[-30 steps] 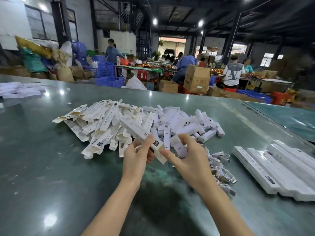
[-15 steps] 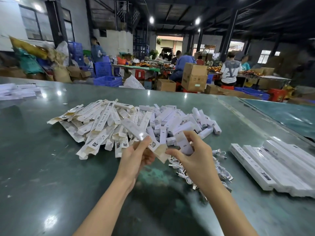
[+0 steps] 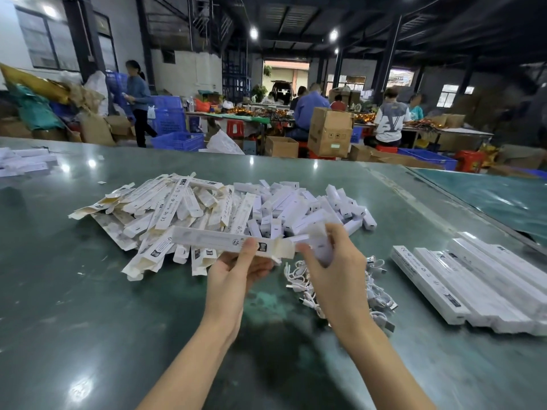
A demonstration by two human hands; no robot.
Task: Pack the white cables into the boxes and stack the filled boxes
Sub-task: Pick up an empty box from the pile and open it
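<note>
Left hand [image 3: 236, 269] pinches a long box [image 3: 225, 241] — right hand [image 3: 331, 261] grips a white insert [image 3: 318, 241].

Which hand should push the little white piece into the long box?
The right hand, probably. It already grips the small white piece next to the open flap end of the long box, which the left hand holds level.

table [image 3: 88, 306] w/ glossy green top, scuffed; boxes [image 3: 183, 208] matt white card; cables [image 3: 376, 291] smooth white plastic.
</note>
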